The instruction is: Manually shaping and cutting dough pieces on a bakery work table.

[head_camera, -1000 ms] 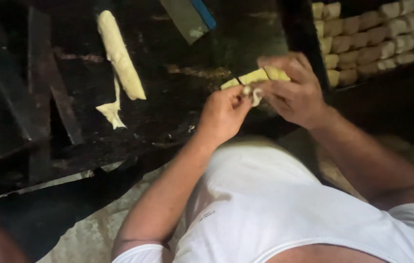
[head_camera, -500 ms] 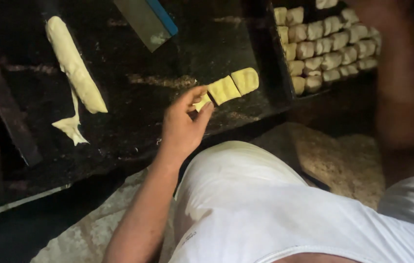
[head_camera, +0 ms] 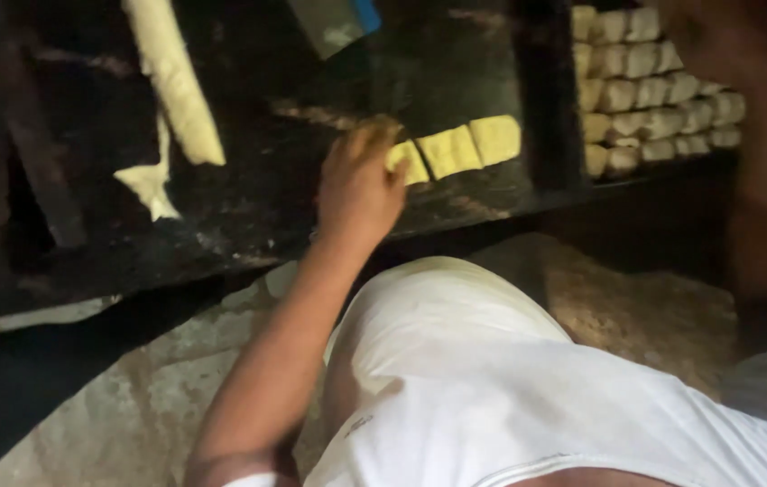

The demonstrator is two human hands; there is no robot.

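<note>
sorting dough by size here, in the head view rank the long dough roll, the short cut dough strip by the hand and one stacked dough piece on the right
1. long dough roll, partly cut off by the frame.
2. cut dough strip, touched by the left hand.
3. one stacked dough piece, smallest, though blurred.

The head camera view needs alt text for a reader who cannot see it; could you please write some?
The left hand rests on the end of a short row of cut yellow dough pieces on a dark worktable. A long dough strip lies to the left, and stacked dough pieces fill a tray on the right, where the blurred right arm reaches up.
</note>
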